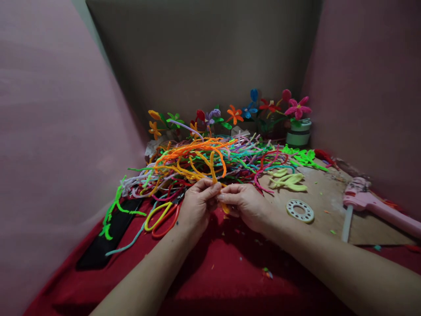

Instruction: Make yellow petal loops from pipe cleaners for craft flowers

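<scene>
My left hand (pixel 203 197) and my right hand (pixel 241 199) meet in the middle, both closed in a pinch on one yellow-orange pipe cleaner (pixel 213 164). One end of it stands up above my fingers, and a short part shows below them; the stretch between is hidden by my fingertips. Just behind my hands lies a big tangled heap of pipe cleaners (pixel 184 153) in many colours, with orange ones on top. Scissors (pixel 158 217) with yellow and red handles rest left of my left hand, their blades partly covered.
A black phone (pixel 98 245) lies at left under green pipe cleaner pieces (pixel 113 210). To the right, a brown board (pixel 329 228) carries pale yellow petals (pixel 289 181), a white ring (pixel 300 210) and a pink glue gun (pixel 371 199). Pipe cleaner flowers (pixel 297 107) stand along the back.
</scene>
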The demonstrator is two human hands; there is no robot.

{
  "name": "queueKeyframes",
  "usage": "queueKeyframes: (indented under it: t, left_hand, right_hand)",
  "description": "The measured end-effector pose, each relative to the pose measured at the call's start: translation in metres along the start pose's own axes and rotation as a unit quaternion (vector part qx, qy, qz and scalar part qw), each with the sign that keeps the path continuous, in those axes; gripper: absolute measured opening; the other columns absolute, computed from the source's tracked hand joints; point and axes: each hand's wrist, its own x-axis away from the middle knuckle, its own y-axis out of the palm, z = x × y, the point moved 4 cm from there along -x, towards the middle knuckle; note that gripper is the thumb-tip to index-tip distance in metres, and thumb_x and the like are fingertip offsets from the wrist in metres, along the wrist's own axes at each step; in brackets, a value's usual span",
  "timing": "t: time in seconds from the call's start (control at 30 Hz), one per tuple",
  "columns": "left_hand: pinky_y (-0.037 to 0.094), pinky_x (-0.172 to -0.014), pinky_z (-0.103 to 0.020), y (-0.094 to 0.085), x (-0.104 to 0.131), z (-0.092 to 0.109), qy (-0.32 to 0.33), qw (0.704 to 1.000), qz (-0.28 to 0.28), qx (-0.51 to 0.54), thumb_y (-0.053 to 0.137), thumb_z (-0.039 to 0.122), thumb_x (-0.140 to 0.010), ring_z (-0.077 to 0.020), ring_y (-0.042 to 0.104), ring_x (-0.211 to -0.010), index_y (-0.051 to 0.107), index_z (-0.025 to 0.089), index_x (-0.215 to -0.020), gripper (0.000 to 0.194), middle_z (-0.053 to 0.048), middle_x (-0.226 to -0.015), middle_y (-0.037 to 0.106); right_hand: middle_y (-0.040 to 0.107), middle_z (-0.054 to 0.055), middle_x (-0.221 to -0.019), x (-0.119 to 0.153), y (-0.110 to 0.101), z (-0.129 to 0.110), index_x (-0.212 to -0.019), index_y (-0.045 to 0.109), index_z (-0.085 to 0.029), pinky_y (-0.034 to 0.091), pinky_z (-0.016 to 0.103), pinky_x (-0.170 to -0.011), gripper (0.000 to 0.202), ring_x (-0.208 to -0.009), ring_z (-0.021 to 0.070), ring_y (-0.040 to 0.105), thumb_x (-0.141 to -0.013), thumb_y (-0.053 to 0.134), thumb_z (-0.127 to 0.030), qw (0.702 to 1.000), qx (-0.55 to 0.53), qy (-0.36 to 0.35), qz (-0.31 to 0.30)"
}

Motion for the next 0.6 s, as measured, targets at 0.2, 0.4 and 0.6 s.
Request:
queueKeyframes:
  t: [0.2, 0.4, 0.6]
  left_hand:
    - [0.034, -0.042, -0.015, 0.0042, 0.0043, 0.0022, 0.015, 0.999, 0.019, 0.027, 0.076, 0.019, -0.058, -0.0017, 0.038, -0.039, 0.051, 0.015, -0.067, 0.027, 0.008, -0.051, 0.048]
    - [0.034, -0.043, -0.017, 0.0029, 0.0031, 0.0041, 0.033, 0.999, 0.008, -0.03, 0.074, 0.024, -0.063, -0.0026, 0.038, -0.04, 0.054, 0.014, -0.067, 0.023, 0.007, -0.048, 0.047]
    - [0.024, -0.039, -0.016, -0.0016, 0.001, 0.0083, 0.042, 0.991, -0.04, -0.122, 0.068, 0.028, -0.07, -0.0019, 0.032, -0.038, 0.054, 0.013, -0.063, 0.022, 0.007, -0.046, 0.043]
  right_hand:
    - [0.048, -0.005, -0.044, 0.0038, 0.0028, -0.0044, -0.057, 0.057, -0.014, 0.02, 0.022, -0.039, 0.018, -0.036, 0.0038, 0.032, -0.062, 0.069, -0.026, 0.999, 0.008, -0.041, 0.033]
    - [0.05, -0.004, -0.045, 0.006, 0.0015, -0.0083, -0.054, 0.057, -0.013, 0.02, 0.022, -0.041, 0.02, -0.04, 0.0043, 0.035, -0.057, 0.071, -0.027, 0.997, 0.022, -0.042, 0.06]
    - [0.048, -0.004, -0.045, 0.0063, 0.0019, -0.0083, -0.052, 0.057, -0.013, 0.018, 0.023, -0.043, 0.019, -0.041, 0.0047, 0.034, -0.054, 0.072, -0.025, 0.998, 0.009, -0.018, 0.064]
